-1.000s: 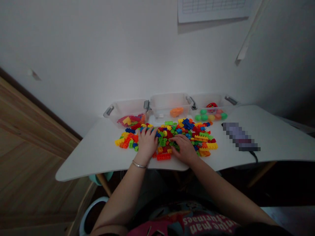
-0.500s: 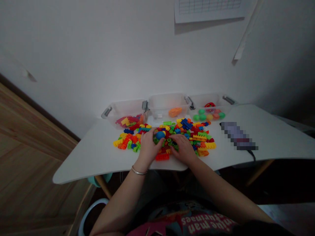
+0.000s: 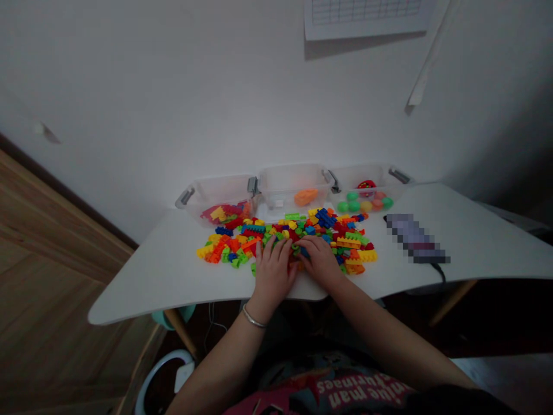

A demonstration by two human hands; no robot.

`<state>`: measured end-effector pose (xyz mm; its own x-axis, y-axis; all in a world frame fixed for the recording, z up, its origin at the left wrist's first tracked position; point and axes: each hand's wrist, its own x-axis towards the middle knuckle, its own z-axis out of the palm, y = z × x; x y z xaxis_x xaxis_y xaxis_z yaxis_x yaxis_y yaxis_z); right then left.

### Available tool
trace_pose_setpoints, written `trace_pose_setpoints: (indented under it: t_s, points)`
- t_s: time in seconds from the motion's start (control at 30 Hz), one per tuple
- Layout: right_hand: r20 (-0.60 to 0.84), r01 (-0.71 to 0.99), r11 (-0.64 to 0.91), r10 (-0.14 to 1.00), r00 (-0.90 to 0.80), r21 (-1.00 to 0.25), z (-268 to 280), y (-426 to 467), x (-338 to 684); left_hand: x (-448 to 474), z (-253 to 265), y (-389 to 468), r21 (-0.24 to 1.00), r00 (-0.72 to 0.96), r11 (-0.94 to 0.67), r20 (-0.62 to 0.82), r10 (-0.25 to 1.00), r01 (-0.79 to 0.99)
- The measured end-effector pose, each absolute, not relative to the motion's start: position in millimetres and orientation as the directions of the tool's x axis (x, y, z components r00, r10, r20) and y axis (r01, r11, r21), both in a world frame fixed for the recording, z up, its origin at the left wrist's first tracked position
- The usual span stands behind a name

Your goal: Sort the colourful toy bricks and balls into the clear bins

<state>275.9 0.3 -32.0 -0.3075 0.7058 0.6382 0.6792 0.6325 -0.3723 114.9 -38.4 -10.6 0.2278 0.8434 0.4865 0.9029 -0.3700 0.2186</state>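
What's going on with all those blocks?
Someone's left grip and right grip are down at a pile of toy blocks on a white table. Whether either holds one is hard to see. Behind the pile, the left clear box has red and yellow pieces in it, the middle box an orange thing, the right box some round things.

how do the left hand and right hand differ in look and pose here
The left hand has a silvery bracelet at its wrist; the right hand shows none. The left hand's fingers reach forward, slightly spread; the right hand's fingers angle inward, toward the left hand, and curl more. Both are bare, back upward, at the near side of the colorful brick pile.
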Motion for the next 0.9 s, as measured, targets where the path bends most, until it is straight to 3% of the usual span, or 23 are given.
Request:
trace_pose_setpoints:
  t_s: [0.17,0.43,0.73,0.9]
  points:
    - [0.667,0.705,0.598,0.705,-0.239,-0.380,-29.4,-2.2,276.3,112.0,-14.3,-38.1,0.141,0.225,-0.329,0.483,0.846,0.934]
    - [0.730,0.613,0.650,0.662,-0.168,-0.449,-25.9,-7.0,279.5,113.1,-13.5,-37.0,0.169,0.201,-0.316,0.482,0.853,0.934]
    - [0.760,0.590,0.535,0.609,0.226,-0.604,17.0,28.7,318.5,110.2,-17.3,-35.9,0.194,0.197,-0.322,0.477,0.856,0.927]
    - [0.809,0.733,0.401,0.475,0.347,-0.550,50.3,80.4,372.9,110.4,-16.6,-36.8,0.212,0.187,-0.316,0.469,0.863,0.925]
